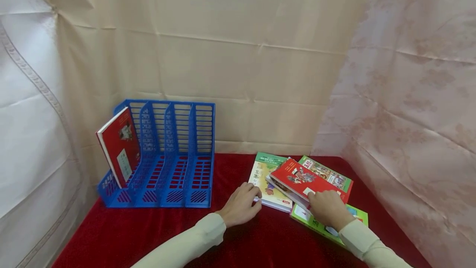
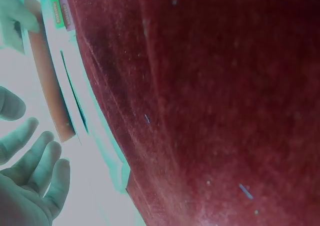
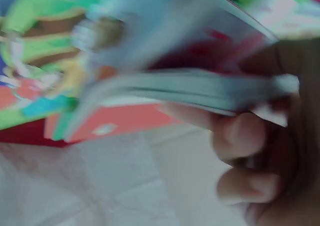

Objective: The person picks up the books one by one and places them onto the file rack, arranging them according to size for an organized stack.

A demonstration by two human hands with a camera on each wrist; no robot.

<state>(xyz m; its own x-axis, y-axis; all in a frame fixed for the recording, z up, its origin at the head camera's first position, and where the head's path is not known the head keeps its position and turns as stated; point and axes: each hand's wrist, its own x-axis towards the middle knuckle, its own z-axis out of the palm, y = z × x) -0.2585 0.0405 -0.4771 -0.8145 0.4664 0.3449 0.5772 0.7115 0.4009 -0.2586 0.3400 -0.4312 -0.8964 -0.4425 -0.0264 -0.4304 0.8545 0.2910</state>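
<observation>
A red book (image 1: 299, 175) with a white label is tilted up above several other books at the right. My right hand (image 1: 330, 208) grips its near edge, and the right wrist view shows the fingers (image 3: 242, 136) curled at the pages. The left hand (image 1: 241, 205) hovers over the table with loosely bent fingers and nothing in them, just left of the books. Beneath and beside the red book lie a green-and-yellow book (image 1: 268, 191), a bright green book (image 1: 306, 220) and a picture-covered book (image 1: 323, 171).
On the left stands a blue file rack (image 1: 203, 152) with several slots. Another red book (image 1: 120, 146) leans in its leftmost slot. A dark red cloth (image 1: 230, 164) covers the table. Pale curtains (image 1: 238, 69) hang behind and on both sides.
</observation>
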